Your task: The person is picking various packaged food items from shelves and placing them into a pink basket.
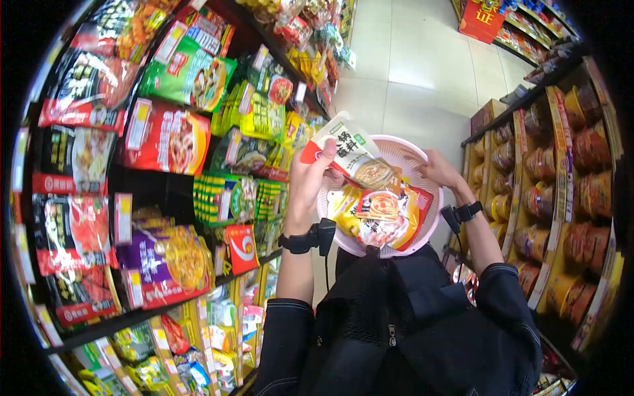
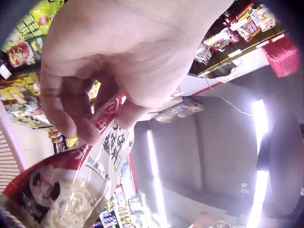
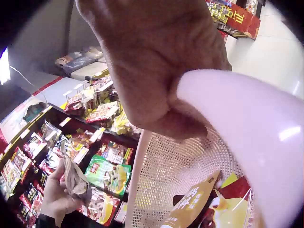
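My left hand (image 1: 310, 173) pinches the corner of a red and white packet (image 1: 356, 153), tilted over the left side of a pink basket (image 1: 422, 247). In the left wrist view the thumb and fingers of the left hand (image 2: 114, 61) grip the top of that packet (image 2: 102, 159), which shows noodles on its front. My right hand (image 1: 441, 170) holds the basket's right rim, its thumb inside in the right wrist view (image 3: 166, 71). Inside the basket lie a yellow packet (image 1: 350, 204), a red-edged one (image 1: 420, 201) and a gold one (image 3: 192, 199).
Tilted shelves of bagged foods (image 1: 168, 138) stand close on the left. On the right are shelves of tubs and cups (image 1: 541, 165). A tiled aisle floor (image 1: 422, 59) runs ahead between them, with a red sign (image 1: 482, 20) at its far end.
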Available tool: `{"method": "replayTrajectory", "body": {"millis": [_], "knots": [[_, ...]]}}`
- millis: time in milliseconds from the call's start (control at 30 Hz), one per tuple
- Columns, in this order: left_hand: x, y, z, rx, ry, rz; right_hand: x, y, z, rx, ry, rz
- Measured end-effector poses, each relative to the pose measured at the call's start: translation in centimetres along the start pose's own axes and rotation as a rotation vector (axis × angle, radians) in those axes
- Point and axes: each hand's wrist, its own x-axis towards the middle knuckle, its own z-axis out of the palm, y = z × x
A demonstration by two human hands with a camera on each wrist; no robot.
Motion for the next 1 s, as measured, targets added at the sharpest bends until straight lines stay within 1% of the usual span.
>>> {"method": "replayTrajectory", "body": {"millis": [67,133,167,233,267,300,367,400,433,467,500,533,567,600,633,667,700,733,767,800,833,867,900,933,967,1000], "knots": [[4.2,1.1,0.4,-0.013,-0.017,0.005,2.6,0.2,-2.6,-0.019,0.012,0.01],[9.8,0.7,0.5,0.089,-0.133,0.019,5.9,0.6,-5.6,-0.045,0.025,0.02],[12.9,0.1,1.1,0.078,-0.138,0.03,7.6,0.6,-7.3,-0.098,0.041,0.006],[19.9,-1.4,2.5,0.142,-0.109,0.25,11.3,0.3,-10.9,-0.167,0.063,-0.011],[22.9,-1.4,3.1,0.187,-0.193,0.224,13.0,-0.2,-12.7,-0.168,0.041,0.075],[26.3,-1.5,4.0,0.123,-0.226,0.112,14.7,-0.7,-14.7,-0.171,0.024,0.162],[32.3,-2.0,6.3,-0.122,-0.247,-0.099,17.9,1.1,-18.0,-0.018,0.049,0.116],[36.4,-3.8,6.5,-0.07,-0.294,-0.094,19.4,-0.5,-19.3,-0.056,0.046,0.083],[39.1,-3.5,6.8,-0.093,-0.388,-0.234,21.1,-0.6,-20.7,-0.125,0.02,0.118],[39.3,-0.8,8.0,-0.202,-0.445,-0.321,22.5,-0.6,-21.9,-0.09,0.005,0.126],[43.3,-5.0,7.4,-0.143,-0.524,-0.217,24.3,2.9,-22.2,-0.126,0.052,-0.049],[42.9,-0.8,8.8,0.161,-0.479,-0.188,25.8,4.0,-23.0,-0.081,0.028,-0.042],[47.1,-7.8,9.0,-0.099,-0.553,-0.123,27.7,6.6,-23.4,-0.126,0.079,-0.094],[48.8,-8.4,9.6,0.037,-0.505,-0.127,29.0,6.2,-24.7,-0.029,-0.019,0.224],[50.1,-7.7,10.0,-0.076,-0.547,-0.365,30.3,8.0,-25.2,-0.005,-0.026,0.207],[51.2,-7.1,10.6,0.068,-0.534,-0.213,31.4,8.2,-26.3,0.026,-0.099,0.133],[51.0,-4.3,11.8,0.13,-0.427,-0.256,32.9,7.8,-27.6,-0.006,-0.111,0.059],[53.2,-5.5,11.6,0.134,-0.483,-0.254,34.2,7.7,-29.0,-0.037,-0.123,-0.017],[56.0,-6.6,11.3,0.13,-0.536,-0.256,35.6,7.4,-30.1,-0.043,-0.145,-0.045],[57.5,-5.7,11.5,0.13,-0.502,-0.245,36.8,6.8,-30.9,-0.205,0.028,-0.06],[58.5,-4.3,12.0,0.221,-0.488,-0.161,38.4,5.8,-31.5,-0.356,0.201,-0.075],[59.6,-3.0,12.5,0.313,-0.47,-0.084,40.6,3.6,-32.5,-0.349,0.173,-0.1],[60.8,-1.6,13.1,0.314,-0.431,-0.09,42.5,0.7,-33.5,-0.398,0.208,-0.236],[61.9,-0.2,13.9,0.371,-0.403,-0.107,44.3,-0.8,-34.4,-0.444,0.238,-0.369],[63.7,0.7,14.2,0.428,-0.36,-0.115,47.3,-1.1,-35.4,-0.437,0.2,-0.408],[65.5,-1.9,14.5,0.259,-0.248,-0.119,49.2,-1.7,-36.1,-0.485,0.163,-0.424]]}}
